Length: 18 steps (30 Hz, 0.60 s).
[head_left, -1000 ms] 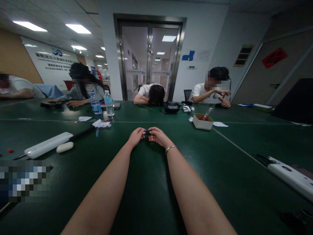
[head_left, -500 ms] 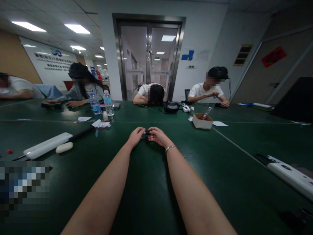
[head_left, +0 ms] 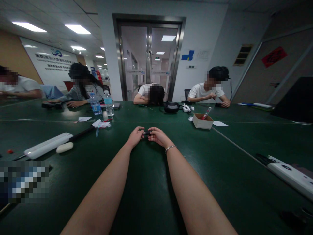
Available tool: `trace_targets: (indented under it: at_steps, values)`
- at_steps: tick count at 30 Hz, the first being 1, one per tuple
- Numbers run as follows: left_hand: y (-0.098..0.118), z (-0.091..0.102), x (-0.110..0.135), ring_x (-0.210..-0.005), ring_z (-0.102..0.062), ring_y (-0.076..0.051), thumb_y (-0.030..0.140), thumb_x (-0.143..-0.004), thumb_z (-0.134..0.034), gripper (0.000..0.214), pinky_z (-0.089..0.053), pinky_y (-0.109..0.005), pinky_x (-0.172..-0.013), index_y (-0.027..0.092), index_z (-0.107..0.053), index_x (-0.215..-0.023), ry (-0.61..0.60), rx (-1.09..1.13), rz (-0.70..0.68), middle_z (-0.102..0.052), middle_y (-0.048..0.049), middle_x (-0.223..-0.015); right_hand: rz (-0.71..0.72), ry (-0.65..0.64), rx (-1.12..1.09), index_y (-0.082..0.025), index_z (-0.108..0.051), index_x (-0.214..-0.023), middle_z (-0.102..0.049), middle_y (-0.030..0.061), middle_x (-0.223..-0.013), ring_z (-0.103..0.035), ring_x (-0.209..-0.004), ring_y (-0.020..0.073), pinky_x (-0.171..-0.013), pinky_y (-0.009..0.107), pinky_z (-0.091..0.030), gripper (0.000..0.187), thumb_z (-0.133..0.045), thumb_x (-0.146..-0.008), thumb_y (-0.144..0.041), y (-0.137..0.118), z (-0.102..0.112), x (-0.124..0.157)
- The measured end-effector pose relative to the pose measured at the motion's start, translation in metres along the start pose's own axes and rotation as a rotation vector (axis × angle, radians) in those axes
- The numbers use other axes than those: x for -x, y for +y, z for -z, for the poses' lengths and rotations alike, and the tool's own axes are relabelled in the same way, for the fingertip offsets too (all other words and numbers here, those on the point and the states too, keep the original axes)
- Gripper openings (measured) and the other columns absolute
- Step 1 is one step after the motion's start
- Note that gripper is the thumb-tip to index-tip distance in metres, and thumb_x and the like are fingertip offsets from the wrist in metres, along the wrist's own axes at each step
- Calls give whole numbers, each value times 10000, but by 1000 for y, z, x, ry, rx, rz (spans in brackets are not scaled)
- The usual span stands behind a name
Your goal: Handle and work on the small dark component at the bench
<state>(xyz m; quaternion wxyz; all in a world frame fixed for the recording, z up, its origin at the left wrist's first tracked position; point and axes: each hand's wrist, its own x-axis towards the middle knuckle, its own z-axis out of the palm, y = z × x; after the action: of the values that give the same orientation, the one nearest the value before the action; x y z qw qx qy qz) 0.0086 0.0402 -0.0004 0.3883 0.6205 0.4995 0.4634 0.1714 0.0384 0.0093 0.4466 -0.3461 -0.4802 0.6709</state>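
Both my forearms stretch out over the dark green table [head_left: 151, 182]. My left hand [head_left: 135, 136] and my right hand [head_left: 158, 135] meet at the middle, fingers curled. Between their fingertips they pinch a small dark object [head_left: 146, 133] with a light end, held just above the table. What the object is I cannot make out. A thin bracelet [head_left: 170, 148] sits on my right wrist.
A white power strip [head_left: 47, 145] and a white oval piece [head_left: 64, 147] lie at left, another power strip [head_left: 290, 176] at right. A small cardboard box [head_left: 202, 121], two water bottles [head_left: 109, 103] and paper scraps [head_left: 101, 123] lie farther back. Several people sit along the far edge.
My hands stay together at the same spot; the fingers shift slightly on the small object. A person at far left has moved a little into view.
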Motion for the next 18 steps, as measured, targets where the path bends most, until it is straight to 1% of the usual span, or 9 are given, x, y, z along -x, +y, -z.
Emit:
trace_targets:
  at_steps: [2,5,7,10,12,15,18]
  values:
    - [-1,-1,-1,-482,-453,-89,324,-810,-450,289,-343,-193,-472,171,-545,-1036,17,4,5,-520,19,-607,-5,4,3,-159,-514,-911,-583,-2,-643,-606,-537,101,-568,236,-538,201,-480,-751,-41,0,0,0]
    - [-3,-2,-2,-499,-464,-79,270,-760,-507,327,-361,-190,-491,187,-519,-1075,31,24,-2,-543,21,-686,-9,8,0,-158,-514,-915,-587,1,-650,-609,-539,104,-563,237,-538,208,-476,-750,-37,0,0,0]
    - [-3,-1,-2,-505,-468,-83,249,-754,-503,331,-371,-191,-501,175,-517,-1077,9,30,-19,-541,23,-660,-8,6,-4,-158,-514,-914,-588,4,-650,-608,-534,103,-557,235,-536,213,-471,-749,-30,0,0,0]
    - [-5,-1,-2,-505,-470,-97,301,-798,-443,288,-374,-198,-497,155,-559,-1018,-24,23,-29,-530,14,-592,-11,7,-8,-157,-511,-914,-590,6,-647,-608,-529,105,-553,233,-535,219,-460,-750,-21,0,0,0]
    - [-6,0,-3,-515,-476,-96,293,-791,-441,276,-372,-198,-492,164,-580,-992,-20,10,-16,-549,4,-632,-15,10,-9,-157,-509,-917,-592,9,-645,-610,-527,107,-550,235,-536,225,-449,-753,-16,0,0,-1]
    - [-6,0,-3,-531,-481,-88,226,-741,-477,288,-369,-192,-495,185,-579,-1007,0,-13,-11,-563,5,-706,-16,11,-9,-152,-506,-920,-598,20,-644,-612,-526,110,-554,238,-537,231,-436,-757,-6,0,0,-1]
    - [-5,1,-2,-522,-479,-97,257,-767,-453,282,-374,-197,-503,172,-576,-1007,-19,0,-10,-542,10,-630,-14,6,-13,-150,-506,-924,-597,23,-646,-615,-532,109,-563,236,-539,228,-441,-759,-7,0,0,-1]
